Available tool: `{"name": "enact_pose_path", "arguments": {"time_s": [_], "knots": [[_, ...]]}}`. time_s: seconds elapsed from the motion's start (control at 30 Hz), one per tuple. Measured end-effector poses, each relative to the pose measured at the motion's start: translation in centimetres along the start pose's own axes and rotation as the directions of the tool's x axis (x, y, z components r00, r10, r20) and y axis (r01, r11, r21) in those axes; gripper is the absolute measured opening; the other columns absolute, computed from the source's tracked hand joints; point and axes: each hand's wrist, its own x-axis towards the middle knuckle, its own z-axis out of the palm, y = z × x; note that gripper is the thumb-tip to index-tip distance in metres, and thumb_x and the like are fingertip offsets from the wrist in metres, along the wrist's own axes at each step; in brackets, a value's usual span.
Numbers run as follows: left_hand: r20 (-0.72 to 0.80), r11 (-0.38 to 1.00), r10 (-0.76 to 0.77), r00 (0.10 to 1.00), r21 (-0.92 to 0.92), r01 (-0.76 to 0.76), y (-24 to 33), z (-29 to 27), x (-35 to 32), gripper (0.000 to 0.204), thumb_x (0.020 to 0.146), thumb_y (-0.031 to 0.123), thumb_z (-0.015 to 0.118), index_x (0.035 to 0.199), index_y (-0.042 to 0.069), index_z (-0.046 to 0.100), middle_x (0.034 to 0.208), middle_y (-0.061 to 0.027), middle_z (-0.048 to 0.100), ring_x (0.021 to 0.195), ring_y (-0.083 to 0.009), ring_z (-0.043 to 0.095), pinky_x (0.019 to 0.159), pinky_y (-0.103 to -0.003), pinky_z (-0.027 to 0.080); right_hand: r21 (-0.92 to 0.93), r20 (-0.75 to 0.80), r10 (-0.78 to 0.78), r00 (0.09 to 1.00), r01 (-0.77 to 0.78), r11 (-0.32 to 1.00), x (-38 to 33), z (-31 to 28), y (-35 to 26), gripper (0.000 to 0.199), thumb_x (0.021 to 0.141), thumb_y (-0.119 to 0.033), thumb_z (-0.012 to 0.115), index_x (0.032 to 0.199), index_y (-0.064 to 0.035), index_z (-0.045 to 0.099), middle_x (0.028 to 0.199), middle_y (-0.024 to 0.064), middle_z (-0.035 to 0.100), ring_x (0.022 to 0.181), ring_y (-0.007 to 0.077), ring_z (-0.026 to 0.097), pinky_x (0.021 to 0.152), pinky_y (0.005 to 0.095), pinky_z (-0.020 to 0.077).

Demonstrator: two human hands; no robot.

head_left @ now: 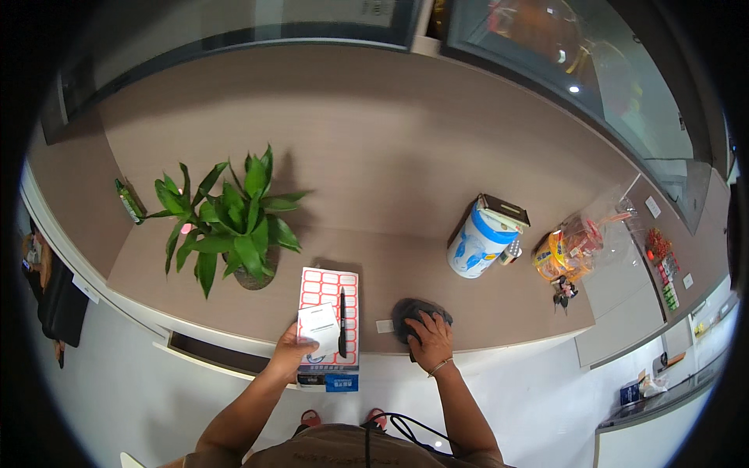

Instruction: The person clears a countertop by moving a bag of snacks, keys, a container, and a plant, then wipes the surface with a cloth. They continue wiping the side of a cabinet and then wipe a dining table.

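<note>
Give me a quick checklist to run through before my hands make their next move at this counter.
1. Left hand grips the small white paper: ok.
2. Pen lies on the red label sheet, free to pick: ok.
3. Right hand rests on the dark object: ok; firmness of hold: cannot tell.
4. Label sheet fully on the counter: not ok, it overhangs the edge.
5. Plant and tin stand apart from both hands: ok.

A shop counter is showing here: a long wooden countertop (406, 156) is running left to right, glass display cases (593, 70) standing far right, label sheets (328, 300) lying near.
</note>
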Motion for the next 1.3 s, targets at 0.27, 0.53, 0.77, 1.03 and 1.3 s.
{"name": "enact_pose_path", "arguments": {"time_s": [0.27,0.53,0.77,1.03,1.3], "knots": [[0.017,0.997,-0.078,0.997,-0.018,0.078,2.4,2.7,1.1,0.052,0.080,-0.016,0.056,0.126,0.007,0.053,0.115,-0.0115,0.064,0.104,-0.0257,0.064,0.091,-0.042,0.054,-0.076,-0.076,0.102,0.992,-0.107,0.991,-4.7,-5.5,-0.8,0.042,0.084,-0.025,0.066,0.125,-0.0255,0.060,0.141,0.0103,0.049,0.132,0.0396,0.038,0.108,0.0558,0.0266],[0.096,0.998,-0.064,0.993,0.028,0.062,3.1,3.6,2.8,0.055,0.076,-0.015,0.058,0.126,0.004,0.053,0.116,-0.0139,0.065,0.107,-0.0273,0.064,0.095,-0.042,0.051,-0.131,-0.111,0.132,0.985,-0.146,0.981,-7.7,-8.1,-2.9,0.043,0.084,-0.026,0.065,0.127,-0.0256,0.060,0.142,0.0112,0.048,0.133,0.0408,0.037,0.108,0.0560,0.0266],[0.067,0.993,-0.050,0.997,0.110,0.042,3.8,4.1,3.3,0.055,0.071,-0.017,0.057,0.123,0.001,0.055,0.112,-0.0140,0.066,0.101,-0.0279,0.066,0.092,-0.040,0.052,-0.118,-0.058,0.157,0.986,-0.163,0.980,-9.3,-9.5,-6.3,0.044,0.086,-0.030,0.063,0.129,-0.0272,0.058,0.145,0.0113,0.046,0.135,0.0418,0.035,0.109,0.0570,0.0247],[-0.029,0.878,0.273,0.962,0.415,-0.237,1.0,5.9,7.1,0.050,0.074,-0.012,0.064,0.122,-0.003,0.053,0.107,-0.0116,0.067,0.096,-0.0227,0.065,0.086,-0.035,0.053,-0.147,-0.084,0.117,0.990,-0.129,0.981,-8.8,-7.8,-5.1,0.048,0.083,-0.032,0.066,0.129,-0.0262,0.057,0.145,0.0115,0.045,0.133,0.0415,0.036,0.107,0.0584,0.0254],[-0.020,0.726,0.494,0.869,0.560,-0.399,-1.6,4.3,10.0,0.036,0.082,-0.006,0.060,0.118,-0.004,0.053,0.104,-0.0126,0.066,0.094,-0.0211,0.064,0.084,-0.032,0.051,-0.208,-0.100,-0.168,0.981,0.145,0.967,-10.7,-7.8,-7.1,0.048,0.075,-0.029,0.069,0.123,-0.0264,0.061,0.133,0.0068,0.053,0.124,0.0350,0.044,0.099,0.0542,0.0316]]}}
